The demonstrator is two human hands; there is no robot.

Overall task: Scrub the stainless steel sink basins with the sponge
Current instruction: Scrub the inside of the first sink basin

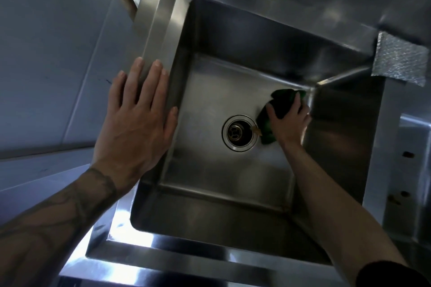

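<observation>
Head: R hand (290,123) fingers (296,102) curled over sponge (265,131) beside drain (235,133); L hand (137,119) spread on sink rim (161,30).

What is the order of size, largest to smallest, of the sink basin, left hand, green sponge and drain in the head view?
1. sink basin
2. left hand, enlarged by nearness to the camera
3. green sponge and drain: these look alike, and the right hand covers part of the sponge, so they are unranked

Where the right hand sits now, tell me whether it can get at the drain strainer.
Probably yes. The right hand grips the green sponge on the basin floor right beside the drain strainer, nothing blocking the short gap; the left hand rests flat on the sink rim, out of the way.
</observation>
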